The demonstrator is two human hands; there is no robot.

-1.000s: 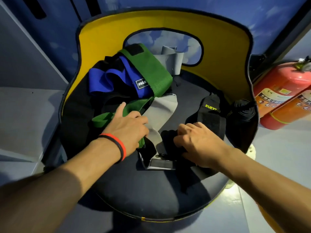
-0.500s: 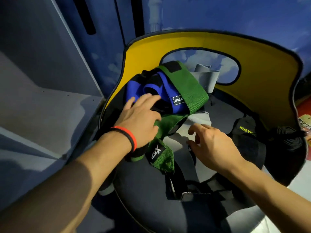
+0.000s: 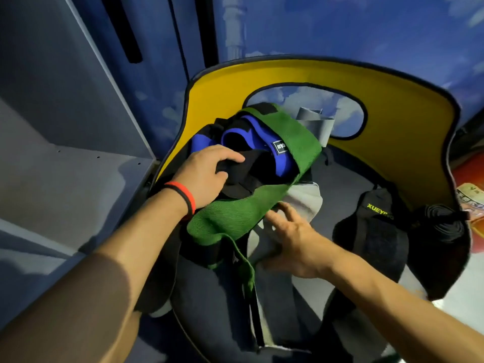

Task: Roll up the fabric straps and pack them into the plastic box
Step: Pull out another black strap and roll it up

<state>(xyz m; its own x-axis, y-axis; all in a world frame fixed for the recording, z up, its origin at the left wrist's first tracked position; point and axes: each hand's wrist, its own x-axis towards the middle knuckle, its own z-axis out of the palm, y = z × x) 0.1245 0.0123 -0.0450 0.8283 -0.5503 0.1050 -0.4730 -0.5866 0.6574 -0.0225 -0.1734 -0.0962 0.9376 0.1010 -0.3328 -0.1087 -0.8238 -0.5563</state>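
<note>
A grey shelf (image 3: pixel 78 179) stands at 9 o'clock of the yellow-backed chair (image 3: pixel 392 121). On the seat, the left hand (image 3: pixel 207 174), wearing a red-and-black wristband (image 3: pixel 188 197), curls its fingers (image 3: pixel 225 154) round a black strap (image 3: pixel 248 176). At its 1 o'clock lie a blue strap (image 3: pixel 281 163) and a green strap (image 3: pixel 293 132). The right hand (image 3: pixel 296 242), fingers spread, rests on a grey strap (image 3: pixel 306 199). At its 3 o'clock sit a lettered black strap (image 3: pixel 374 231) and a rolled black strap (image 3: pixel 442 226).
</note>
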